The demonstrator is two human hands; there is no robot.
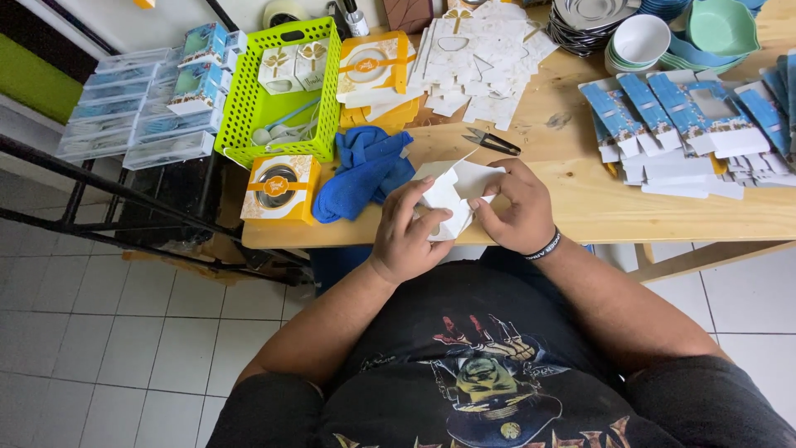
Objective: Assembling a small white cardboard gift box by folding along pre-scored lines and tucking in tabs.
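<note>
Wooden worktop [580, 207] strewn with flat box blanks. My left hand [410, 236] and right hand [518, 207] both grip a white card box blank [452, 195] at the near edge, mid-fold. Next, I judge, the flaps need creasing and tucking. Scissors [489, 141] lie just beyond.

A flat white cardboard box blank [452, 192], partly folded, is held tilted above the desk's [580, 207] near edge.

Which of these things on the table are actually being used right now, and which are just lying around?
In use: left hand, right hand, white folded carton.

Lying about: scissors, blue cloth, green basket, orange box, stacked bowls, blue flat cartons.
</note>
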